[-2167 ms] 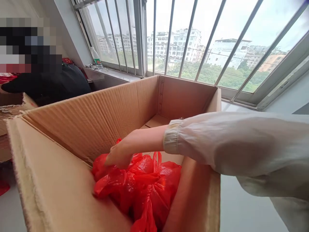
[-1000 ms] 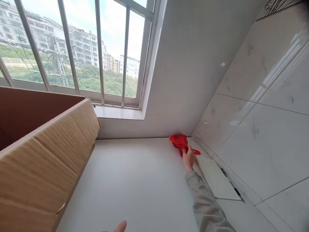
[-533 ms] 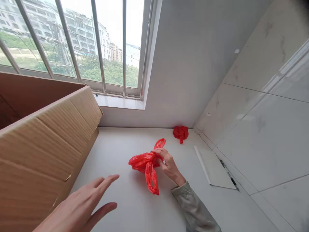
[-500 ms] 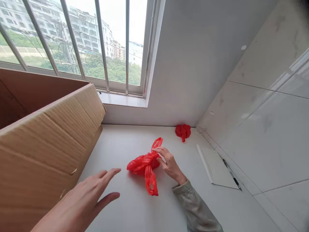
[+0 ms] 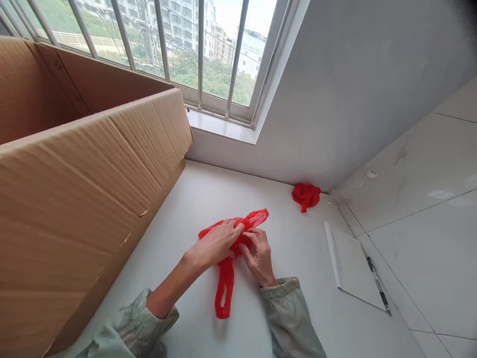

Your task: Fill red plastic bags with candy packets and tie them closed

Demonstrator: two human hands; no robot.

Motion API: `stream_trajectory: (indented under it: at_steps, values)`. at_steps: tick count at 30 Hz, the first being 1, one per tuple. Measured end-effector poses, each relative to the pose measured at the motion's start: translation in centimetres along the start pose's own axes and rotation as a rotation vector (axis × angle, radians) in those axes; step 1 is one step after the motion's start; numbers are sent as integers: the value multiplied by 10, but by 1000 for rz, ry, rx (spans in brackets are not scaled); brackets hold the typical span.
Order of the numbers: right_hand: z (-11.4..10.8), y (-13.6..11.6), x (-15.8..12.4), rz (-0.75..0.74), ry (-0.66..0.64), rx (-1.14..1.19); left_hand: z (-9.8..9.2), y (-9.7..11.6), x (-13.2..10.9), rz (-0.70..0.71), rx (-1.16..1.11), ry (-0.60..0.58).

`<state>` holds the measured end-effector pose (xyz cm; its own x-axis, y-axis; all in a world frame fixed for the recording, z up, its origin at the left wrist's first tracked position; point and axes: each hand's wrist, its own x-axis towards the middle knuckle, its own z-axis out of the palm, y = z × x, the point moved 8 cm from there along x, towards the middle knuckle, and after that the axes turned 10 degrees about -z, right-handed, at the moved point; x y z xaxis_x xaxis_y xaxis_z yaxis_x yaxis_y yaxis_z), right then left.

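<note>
1. Fingers and thumb of the right hand (image 5: 258,254) are curled together, pinching film of the red bag (image 5: 237,243) from its right side.
2. Left hand (image 5: 218,242) lies across the bag from the left; its grip is partly hidden, so whether it pinches I cannot tell.
3. Bag sits under and between both hands, neither nearer; its loops stretch from near left to far right.
4. Tabletop (image 5: 298,263) carries it, with the cardboard box (image 5: 93,199) to the left, the red bundle (image 5: 306,195) far right, and the notebook (image 5: 356,268) right.
</note>
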<state>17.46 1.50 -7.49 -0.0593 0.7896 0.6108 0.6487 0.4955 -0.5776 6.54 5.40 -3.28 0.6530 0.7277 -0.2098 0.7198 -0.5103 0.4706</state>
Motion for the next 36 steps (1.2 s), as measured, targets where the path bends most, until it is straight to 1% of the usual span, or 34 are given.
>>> stream_trajectory:
  at_steps: [2,4,8,10,14,18,21,23,25,27,29,31,34,36]
  values:
    - [2,1,-3,-11,0,-18,6,-8,7,-9,-17,-14]
    - [2,0,-4,-32,-1,-36,5,-17,10,2,-52,-21]
    - [-1,-4,-1,-63,8,-73,-19,-25,2,69,-129,27]
    - [-7,-4,0,-54,37,-88,-32,-30,-5,60,-133,57]
    - [-30,8,-3,37,147,-118,-53,-47,-17,-46,-106,125]
    - [-52,29,-14,178,215,-140,-69,-68,-32,-192,-78,213]
    - [-60,41,-24,279,234,-107,-77,-79,-42,-305,-53,245]
    - [-60,38,-26,288,238,-73,-77,-82,-47,-368,-36,242]
    - [-58,26,-21,242,238,-45,-76,-77,-48,-360,-27,242]
    - [-52,5,-9,151,212,-49,-72,-62,-47,-254,-41,217]
    - [-41,-17,6,42,145,-109,-64,-43,-43,-112,-50,149]
    - [-25,-32,20,-24,44,-210,-56,-27,-39,-32,-20,103]
    - [-3,-36,33,-21,-110,-276,-50,-18,-30,-37,68,140]
    - [0,-32,37,21,-145,-221,-46,-18,-26,-41,98,165]
